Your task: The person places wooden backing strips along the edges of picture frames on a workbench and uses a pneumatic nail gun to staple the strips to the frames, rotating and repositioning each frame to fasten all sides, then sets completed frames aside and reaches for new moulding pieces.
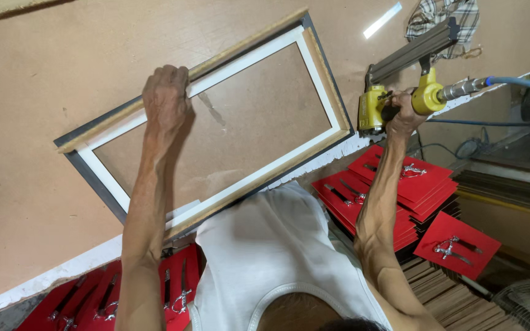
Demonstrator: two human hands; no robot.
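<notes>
head view: left hand point(165, 98) grip clenched on frame point(314, 58), right hand point(403, 113) grasping nail gun point(400, 79).

I wear a plain white sleeveless vest point(265, 245) of thin ribbed cloth, its neckline and armholes finished with a narrow stitched band. Both my arms are bare from shoulder to wrist, lean and sinewy, with no watch, ring, glove or bandage on my left hand point(165, 98) or my right hand point(403, 113). A little dark hair shows at the lower edge.
</notes>
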